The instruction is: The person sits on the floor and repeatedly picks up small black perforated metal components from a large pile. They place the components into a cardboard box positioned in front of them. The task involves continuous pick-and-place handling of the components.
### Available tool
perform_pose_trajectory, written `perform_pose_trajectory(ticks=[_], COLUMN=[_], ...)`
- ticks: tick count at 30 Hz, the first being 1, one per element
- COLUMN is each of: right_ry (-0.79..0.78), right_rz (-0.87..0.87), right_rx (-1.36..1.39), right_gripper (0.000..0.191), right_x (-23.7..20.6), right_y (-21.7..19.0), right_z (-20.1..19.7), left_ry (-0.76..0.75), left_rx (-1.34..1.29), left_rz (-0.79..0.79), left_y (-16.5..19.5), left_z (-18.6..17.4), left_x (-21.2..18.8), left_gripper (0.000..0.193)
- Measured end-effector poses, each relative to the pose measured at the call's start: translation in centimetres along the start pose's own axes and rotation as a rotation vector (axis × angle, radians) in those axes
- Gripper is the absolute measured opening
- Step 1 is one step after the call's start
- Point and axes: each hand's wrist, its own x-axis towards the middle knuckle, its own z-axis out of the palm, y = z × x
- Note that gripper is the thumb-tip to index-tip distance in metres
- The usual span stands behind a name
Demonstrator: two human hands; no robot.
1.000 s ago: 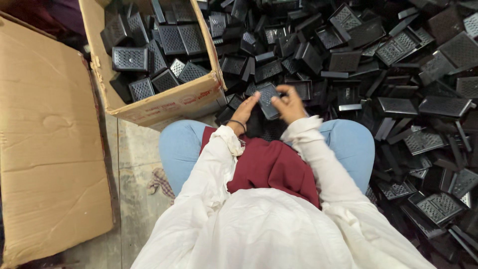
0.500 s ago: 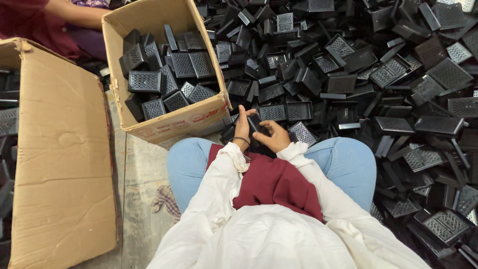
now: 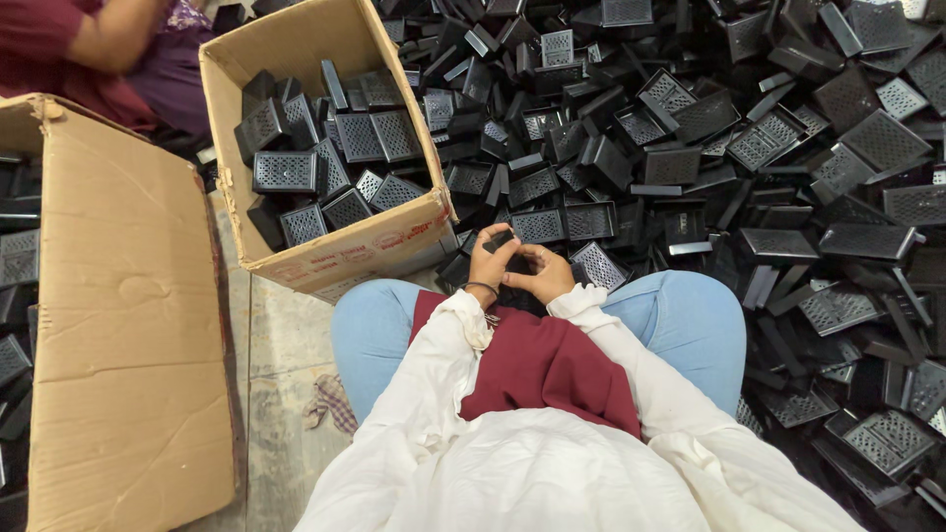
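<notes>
**Both hands closed on one small black plastic part above the lap**

The person sat cross-legged on the floor, knees in light blue trousers, a white long-sleeved top and a dark red cloth over the chest. Both hands met just in front of the knees. The left hand [image 3: 490,264], with a thin bangle at the wrist, had its fingers curled around a small black plastic part [image 3: 500,239], whose end stuck out above the knuckles. The right hand [image 3: 539,273] pressed against the same part from the other side, fingers bent and closed over it. Most of the part was hidden by the fingers, so its shape could not be told.

Directly ahead and to the right spread a large heap of black perforated plastic covers [image 3: 690,148], lying at all angles and reaching down past the right knee. To the left of the hands stood an open cardboard box [image 3: 345,251], partly filled with the same grilled black pieces, its near wall just beside the left knee. A second, larger cardboard carton [image 3: 118,325] lay farther left, its flap spread flat. A small crumpled patterned rag [image 3: 330,404] lay on the concrete floor between the carton and the left thigh. At the top left, another person's arm [image 3: 118,34] in a dark red sleeve showed behind the box.
</notes>
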Motion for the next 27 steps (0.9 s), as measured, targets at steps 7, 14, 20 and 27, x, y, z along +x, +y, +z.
perform_pose_trajectory(ticks=[7,14,20,27], right_ry=[-0.019,0.023,0.114,0.248], right_rz=[0.108,0.384,0.105,-0.126], right_rx=[0.150,0.401,0.227,0.053], right_gripper=[0.046,0.039,0.039,0.025], right_x=[0.1,0.2,-0.4,-1.4], right_y=[-1.1,-2.0,-3.1,-4.3], right_z=[-0.9,-2.7,-3.7,-8.3], left_ry=[-0.008,-0.068,-0.075,0.157], left_rx=[-0.426,-0.520,0.350,0.205], left_rz=[-0.051,-0.149,0.012,0.115], left_y=[2.2,2.8,2.7,20.1], left_z=[-0.7,-0.9,0.2,2.0], left_x=[0.6,0.5,-2.3,1.7], left_gripper=[0.037,0.036,0.042,0.054])
